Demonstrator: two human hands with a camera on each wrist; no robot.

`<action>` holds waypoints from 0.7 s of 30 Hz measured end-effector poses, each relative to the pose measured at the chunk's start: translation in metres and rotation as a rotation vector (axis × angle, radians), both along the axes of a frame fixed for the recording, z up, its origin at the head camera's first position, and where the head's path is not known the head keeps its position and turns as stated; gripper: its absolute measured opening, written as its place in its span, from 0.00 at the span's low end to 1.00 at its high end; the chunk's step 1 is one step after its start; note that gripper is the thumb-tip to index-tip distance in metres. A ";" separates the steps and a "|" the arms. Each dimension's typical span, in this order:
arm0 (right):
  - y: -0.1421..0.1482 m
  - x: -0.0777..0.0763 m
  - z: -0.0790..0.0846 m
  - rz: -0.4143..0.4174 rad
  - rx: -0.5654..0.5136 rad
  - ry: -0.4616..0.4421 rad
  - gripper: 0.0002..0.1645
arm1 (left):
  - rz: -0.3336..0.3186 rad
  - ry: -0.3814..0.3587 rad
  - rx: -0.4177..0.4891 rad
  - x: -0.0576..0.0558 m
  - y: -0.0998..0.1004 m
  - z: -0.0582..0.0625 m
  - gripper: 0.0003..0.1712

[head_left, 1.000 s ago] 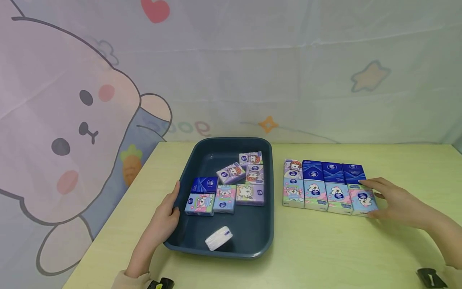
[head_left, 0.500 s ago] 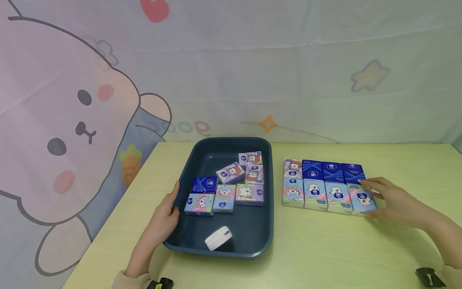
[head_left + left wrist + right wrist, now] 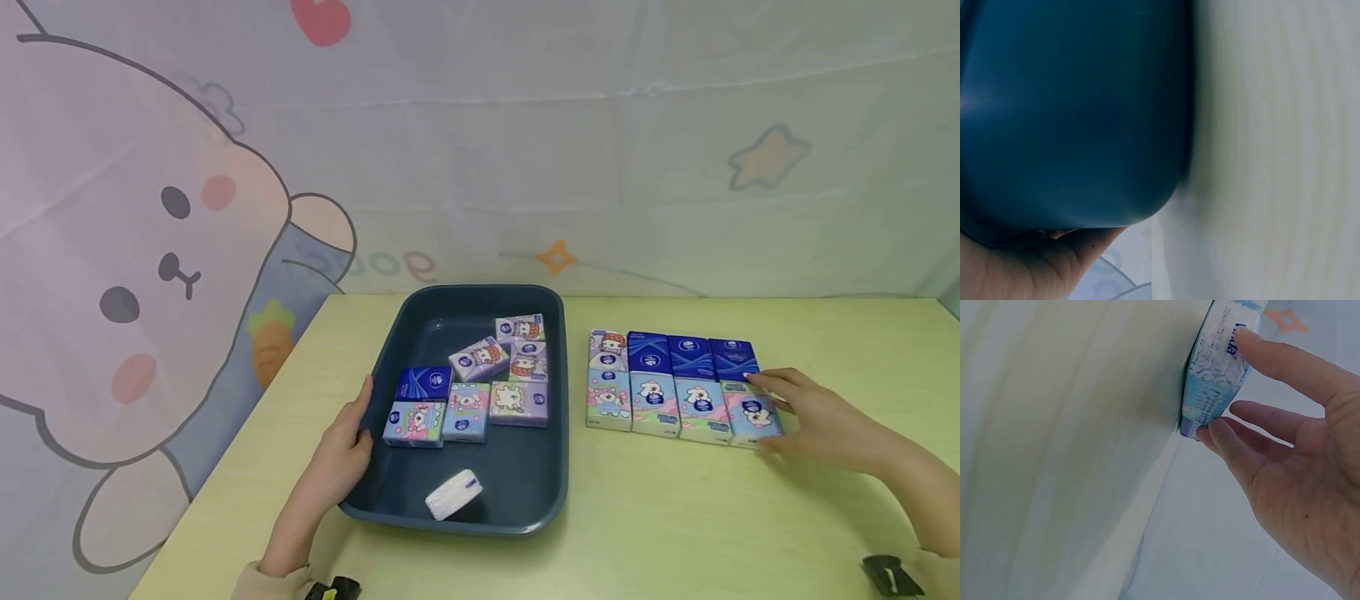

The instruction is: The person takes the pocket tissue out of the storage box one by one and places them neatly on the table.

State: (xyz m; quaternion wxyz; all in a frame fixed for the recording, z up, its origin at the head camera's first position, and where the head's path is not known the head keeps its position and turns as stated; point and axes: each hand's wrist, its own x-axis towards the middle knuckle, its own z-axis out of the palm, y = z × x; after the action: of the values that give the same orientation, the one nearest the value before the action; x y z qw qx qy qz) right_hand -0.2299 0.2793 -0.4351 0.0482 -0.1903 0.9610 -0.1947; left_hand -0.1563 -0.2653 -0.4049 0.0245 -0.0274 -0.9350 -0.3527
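Note:
In the head view my left hand [image 3: 341,454] holds the left side of a dark blue plastic tub [image 3: 525,500]; the left wrist view has that hand [image 3: 1041,269] against the tub's outer wall [image 3: 1079,125]. Two rows of tissue packs lie on the table at right: cartoon-print ones in front, dark blue ones [image 3: 692,358] and a purple one [image 3: 608,350] behind. My right hand [image 3: 836,425] touches the front row's rightmost tissue pack [image 3: 752,414] with relaxed fingers. Close up, the thumb lies on the pack's printed end [image 3: 1213,362], with other fingertips near its lower edge.
Inside the tub lie several more tissue packs, among them a blue one [image 3: 424,383], a purple one [image 3: 519,403] and a white-sided one [image 3: 453,494] near its front. Behind the pale table [image 3: 675,517] hangs a cartoon-print cloth [image 3: 487,150].
The view shifts very slightly, and my right thumb shifts a little at the pack's near edge. My left hand, the tub and the packs stay in place.

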 end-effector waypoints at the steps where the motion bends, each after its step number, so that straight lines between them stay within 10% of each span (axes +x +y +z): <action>1: 0.000 0.000 0.000 0.001 0.000 0.001 0.53 | 0.001 -0.002 0.001 0.000 0.000 0.000 0.39; 21: 0.003 0.002 0.006 -0.005 0.010 0.007 0.54 | 0.007 -0.011 0.000 0.001 0.001 0.001 0.39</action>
State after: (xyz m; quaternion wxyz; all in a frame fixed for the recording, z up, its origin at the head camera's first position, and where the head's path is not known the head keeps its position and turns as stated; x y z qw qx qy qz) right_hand -0.2283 0.2825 -0.4293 0.0451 -0.1883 0.9626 -0.1893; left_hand -0.1558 -0.2643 -0.4040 0.0205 -0.0220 -0.9353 -0.3526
